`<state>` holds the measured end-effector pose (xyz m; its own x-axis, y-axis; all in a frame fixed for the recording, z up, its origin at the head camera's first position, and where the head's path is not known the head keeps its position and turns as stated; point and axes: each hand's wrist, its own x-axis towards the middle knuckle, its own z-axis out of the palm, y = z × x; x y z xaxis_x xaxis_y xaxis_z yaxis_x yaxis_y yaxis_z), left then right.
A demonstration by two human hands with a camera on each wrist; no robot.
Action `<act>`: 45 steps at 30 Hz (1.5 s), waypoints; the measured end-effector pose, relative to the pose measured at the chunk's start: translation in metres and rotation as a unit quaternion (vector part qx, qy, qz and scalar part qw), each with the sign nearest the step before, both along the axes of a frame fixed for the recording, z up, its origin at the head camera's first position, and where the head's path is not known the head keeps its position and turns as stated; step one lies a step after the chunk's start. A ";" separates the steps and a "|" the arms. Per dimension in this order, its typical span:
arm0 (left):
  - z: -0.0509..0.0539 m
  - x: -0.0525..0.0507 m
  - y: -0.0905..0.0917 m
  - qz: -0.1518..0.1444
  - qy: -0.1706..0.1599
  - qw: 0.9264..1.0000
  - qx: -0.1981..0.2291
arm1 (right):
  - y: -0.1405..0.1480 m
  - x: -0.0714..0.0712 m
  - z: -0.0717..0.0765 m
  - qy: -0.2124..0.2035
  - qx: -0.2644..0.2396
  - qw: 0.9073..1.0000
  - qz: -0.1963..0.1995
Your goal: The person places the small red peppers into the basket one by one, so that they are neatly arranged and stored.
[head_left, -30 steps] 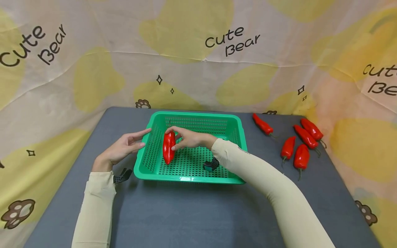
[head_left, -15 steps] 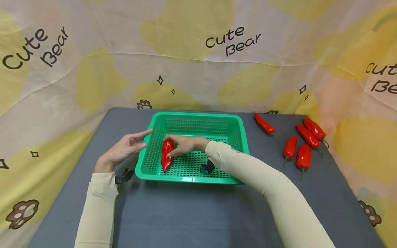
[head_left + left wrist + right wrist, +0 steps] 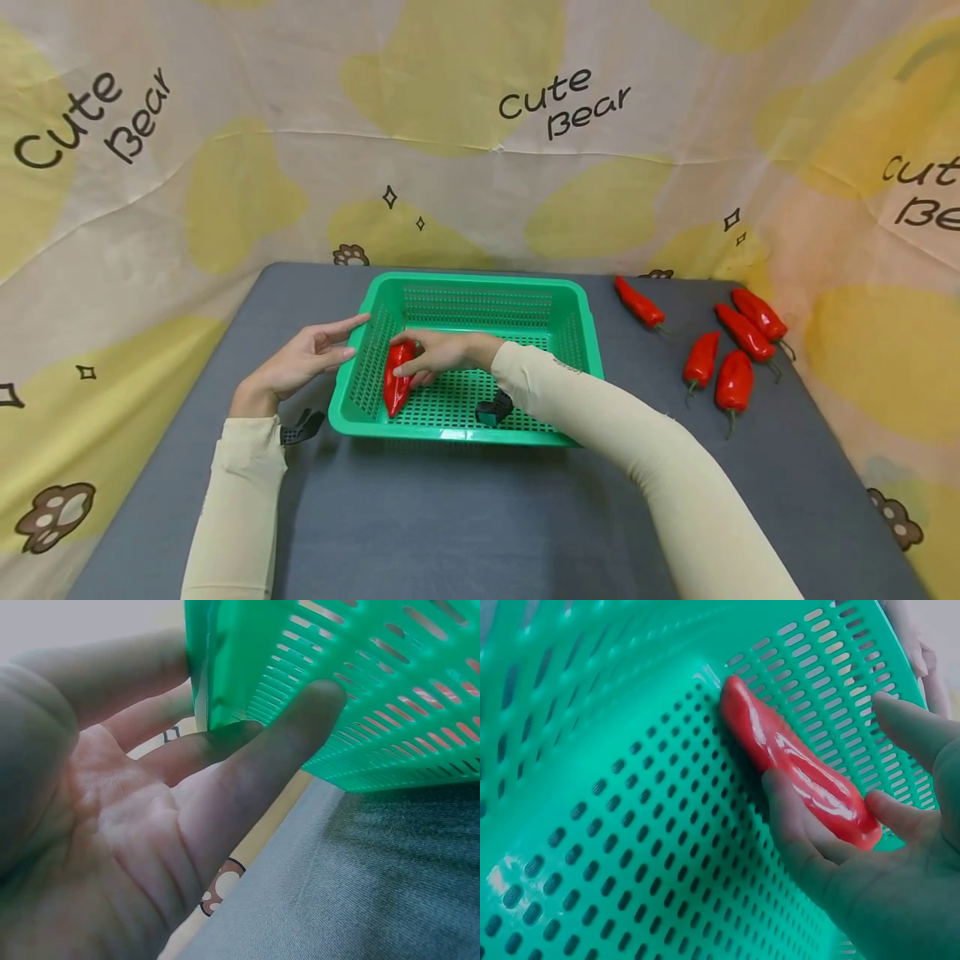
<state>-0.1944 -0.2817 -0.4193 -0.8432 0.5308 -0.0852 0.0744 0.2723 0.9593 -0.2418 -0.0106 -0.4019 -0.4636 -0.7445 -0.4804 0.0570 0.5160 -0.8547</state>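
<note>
A red pepper point(image 3: 397, 392) lies at the left end inside the green plastic basket point(image 3: 457, 434). My right hand point(image 3: 442, 352) reaches into the basket and holds this pepper between thumb and fingers. In the right wrist view the pepper point(image 3: 795, 765) slants beside the basket's slotted wall, one finger lifted clear of it. Outside the left end, my left hand point(image 3: 300, 362) touches the basket rim with fairly straight fingers. The left wrist view shows a finger point(image 3: 289, 727) of it extended against the outer wall.
To the right of the basket, several red peppers lie on the grey table point(image 3: 465, 525), among them a slim pepper point(image 3: 639, 303) near the back edge and a wide pepper point(image 3: 734, 381). A printed cloth point(image 3: 457, 108) hangs behind.
The right hand and its pepper have shifted slightly left and toward the near side, lower in the basket. The left hand has stayed at the rim.
</note>
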 end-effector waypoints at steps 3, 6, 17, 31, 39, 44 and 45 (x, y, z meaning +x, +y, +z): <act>-0.001 -0.001 0.001 -0.002 0.004 1.000 0.002 | 0.002 -0.001 -0.002 -0.002 0.001 1.000 -0.008; -0.001 -0.003 0.001 -0.003 0.009 1.000 0.006 | 0.005 -0.001 -0.003 0.001 0.001 1.000 -0.017; -0.002 -0.002 0.000 -0.001 0.012 1.000 -0.003 | 0.017 -0.007 -0.004 0.027 0.007 0.999 -0.034; -0.003 -0.002 0.000 0.004 0.015 1.000 -0.011 | 0.026 -0.013 0.008 0.036 -0.018 0.998 -0.042; 0.002 0.001 0.001 0.006 0.005 1.000 -0.009 | 0.035 -0.013 0.022 0.014 -0.073 0.996 -0.045; 0.001 0.001 0.001 0.009 0.003 1.000 -0.012 | 0.046 -0.009 0.033 0.026 -0.103 0.993 -0.047; 0.001 0.000 0.001 0.009 0.004 1.000 -0.012 | 0.049 -0.008 0.036 0.028 -0.108 0.993 -0.048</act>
